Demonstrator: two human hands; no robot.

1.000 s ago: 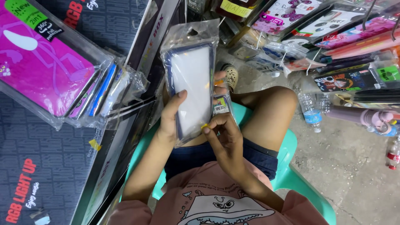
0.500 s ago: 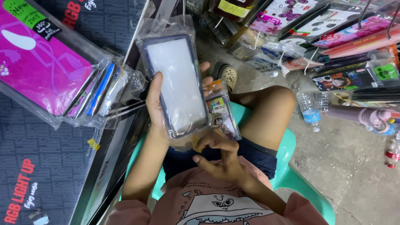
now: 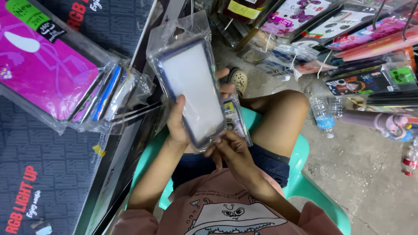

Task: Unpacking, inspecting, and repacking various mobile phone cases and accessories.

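Far left, pink packs (image 3: 48,74) stacked on a black box (image 3: 39,174). Centre, left hand (image 3: 178,126) gripping a bagged case (image 3: 189,91), held upright over the lap. Just right, right hand (image 3: 233,154) pinching its lower edge, touching the bag. Green chair (image 3: 300,174) beneath; bottle (image 3: 321,114) on floor at right.

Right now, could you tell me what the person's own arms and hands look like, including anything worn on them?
Both forearms are bare, and no ring, watch or glove shows on the left hand or the right hand. Short pink sleeves of a printed shirt end above the elbows.
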